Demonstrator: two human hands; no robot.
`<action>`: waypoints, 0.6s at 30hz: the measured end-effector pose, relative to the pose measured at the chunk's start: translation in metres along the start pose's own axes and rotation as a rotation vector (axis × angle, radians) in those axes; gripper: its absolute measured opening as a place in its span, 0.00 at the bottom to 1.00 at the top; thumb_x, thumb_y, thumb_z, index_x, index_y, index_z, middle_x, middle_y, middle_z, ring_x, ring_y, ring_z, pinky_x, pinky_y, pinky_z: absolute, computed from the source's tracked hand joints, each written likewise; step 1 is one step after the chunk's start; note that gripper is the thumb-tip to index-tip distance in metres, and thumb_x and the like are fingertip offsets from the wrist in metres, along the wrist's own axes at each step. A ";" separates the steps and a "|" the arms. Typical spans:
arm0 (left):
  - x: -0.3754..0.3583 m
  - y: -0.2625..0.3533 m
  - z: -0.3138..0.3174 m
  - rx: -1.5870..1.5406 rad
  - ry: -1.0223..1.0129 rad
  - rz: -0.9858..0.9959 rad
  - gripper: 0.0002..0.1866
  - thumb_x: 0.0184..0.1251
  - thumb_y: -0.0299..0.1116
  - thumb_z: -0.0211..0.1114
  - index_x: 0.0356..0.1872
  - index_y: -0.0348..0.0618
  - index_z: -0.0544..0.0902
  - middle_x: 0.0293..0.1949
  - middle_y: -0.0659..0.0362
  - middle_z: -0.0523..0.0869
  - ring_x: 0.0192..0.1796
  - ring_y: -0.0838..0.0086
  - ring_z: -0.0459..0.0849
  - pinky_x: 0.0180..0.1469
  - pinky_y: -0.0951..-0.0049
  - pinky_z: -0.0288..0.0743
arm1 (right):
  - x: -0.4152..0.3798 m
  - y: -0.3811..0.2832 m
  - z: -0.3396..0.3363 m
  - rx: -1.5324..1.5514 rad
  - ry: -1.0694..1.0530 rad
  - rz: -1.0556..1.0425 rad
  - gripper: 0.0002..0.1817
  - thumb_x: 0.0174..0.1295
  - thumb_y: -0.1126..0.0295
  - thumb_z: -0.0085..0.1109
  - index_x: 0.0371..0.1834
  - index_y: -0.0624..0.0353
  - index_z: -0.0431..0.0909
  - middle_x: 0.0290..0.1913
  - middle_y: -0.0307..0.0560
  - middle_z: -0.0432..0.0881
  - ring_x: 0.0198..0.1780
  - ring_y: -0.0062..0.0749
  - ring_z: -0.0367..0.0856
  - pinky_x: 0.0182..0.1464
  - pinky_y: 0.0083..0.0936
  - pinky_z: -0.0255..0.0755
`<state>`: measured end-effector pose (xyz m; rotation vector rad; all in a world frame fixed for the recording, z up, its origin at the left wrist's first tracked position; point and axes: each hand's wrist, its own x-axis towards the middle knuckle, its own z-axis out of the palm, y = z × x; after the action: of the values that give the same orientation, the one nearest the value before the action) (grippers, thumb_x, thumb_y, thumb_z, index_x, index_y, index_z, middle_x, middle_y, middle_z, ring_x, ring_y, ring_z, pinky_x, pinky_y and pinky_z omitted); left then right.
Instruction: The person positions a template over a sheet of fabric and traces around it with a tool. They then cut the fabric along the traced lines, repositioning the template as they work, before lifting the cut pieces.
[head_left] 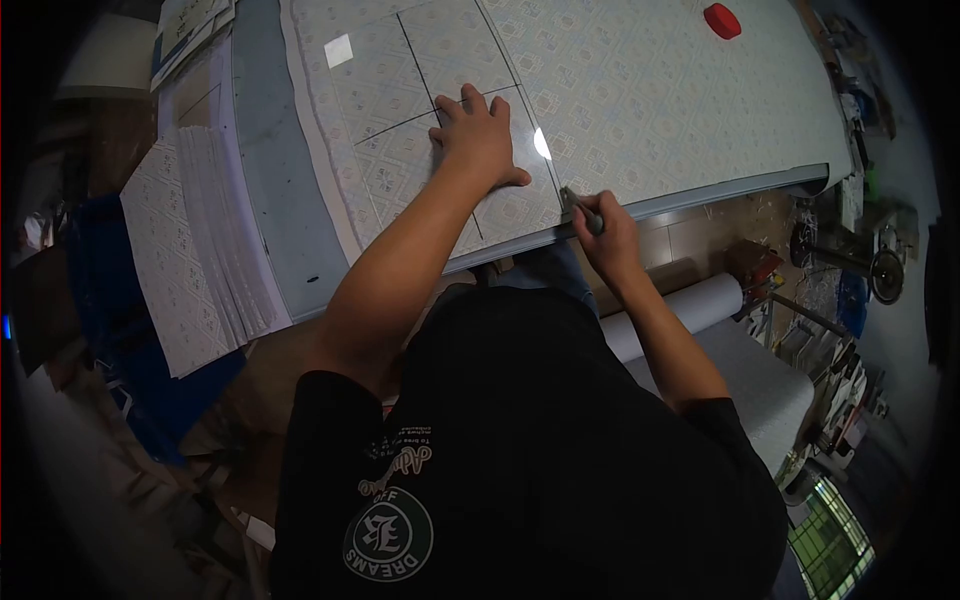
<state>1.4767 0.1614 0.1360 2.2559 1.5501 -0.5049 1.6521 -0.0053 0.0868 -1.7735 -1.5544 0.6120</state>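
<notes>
My left hand lies flat with fingers spread on a clear sheet marked with crossing black lines. Under that sheet is pale patterned material covering the table. My right hand grips a short grey-green utility knife near the table's front edge. The knife's tip touches or nearly touches the material beside the clear sheet's right edge; its exact contact is too small to tell. A small white square sits near the clear sheet's upper left.
A red round object lies on the material at the far right. Stacked patterned sheets hang over the table's left front. A grey rail runs along the front edge. Below right are a large pale roll and a wheeled metal device.
</notes>
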 end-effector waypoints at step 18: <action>0.072 -0.059 -0.039 -0.081 0.074 -0.012 0.60 0.43 0.53 0.89 0.74 0.34 0.64 0.73 0.36 0.64 0.70 0.45 0.78 0.64 0.57 0.83 | 0.109 -0.009 0.039 -0.002 0.067 -0.055 0.09 0.62 0.72 0.68 0.41 0.59 0.79 0.36 0.56 0.86 0.43 0.56 0.85 0.44 0.45 0.79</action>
<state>1.4488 0.2585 0.1301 2.2290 1.5908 -0.3584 1.6365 0.1094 0.0786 -1.7293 -1.5536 0.5190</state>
